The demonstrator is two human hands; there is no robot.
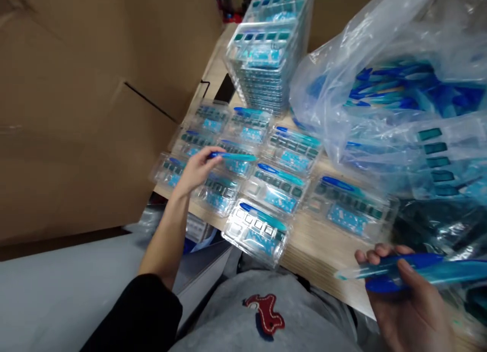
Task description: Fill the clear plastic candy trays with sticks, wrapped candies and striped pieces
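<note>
Left hand (200, 169) is pinching one blue-and-teal pen (241, 157), thumb and fingertips nearly closed on one end. Pen is smooth, glossy plastic, slim and tapering; it is pointing right over the middle of the spread clear trays (238, 229), cannot tell if touching them. Right hand (409, 301) is gripping a loose bunch of pens (422, 260), fingers curling round them; blurred, count unclear. It is hovering near the front edge of the pale, grainy wood table (310, 245). Trays are lying in uneven rows: thin, shiny, rectangular, with moulded hollows, small dark squares (285, 186) lining up and a speckled light-blue panel (347, 218) sitting below; several are holding a pen along the top. Tall stack of trays (262, 88) is standing behind, sides ribbed. Crumpled translucent bag (327, 108) is bulging at right, heap of pens (395, 85) showing through. Matte brown cardboard (87, 113) is rising at left. Soft grey garment (224, 321) is showing a stitched red patch (272, 314); black sleeve (133, 316) is covering part of the left arm
</note>
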